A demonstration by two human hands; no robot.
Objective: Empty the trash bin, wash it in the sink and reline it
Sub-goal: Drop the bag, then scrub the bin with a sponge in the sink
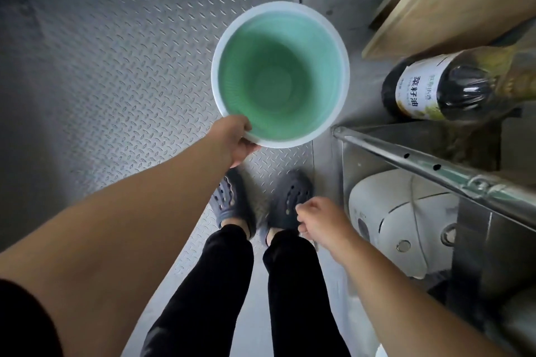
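I look straight down into a round trash bin [280, 75] with a green inside and a white rim, upright over the metal floor. It holds nothing and has no liner. My left hand [236, 139] grips its near rim, thumb inside. My right hand [320, 222] hangs lower right above my shoes, fingers loosely curled, with nothing visible in it.
Diamond-plate metal floor [116, 66] spreads to the left. A metal frame rail [435, 165] runs along the right, with a large dark oil bottle [446, 87] and a wooden board [452, 0] beyond it. A white appliance [406, 223] sits under the rail. My feet wear grey clogs [290, 200].
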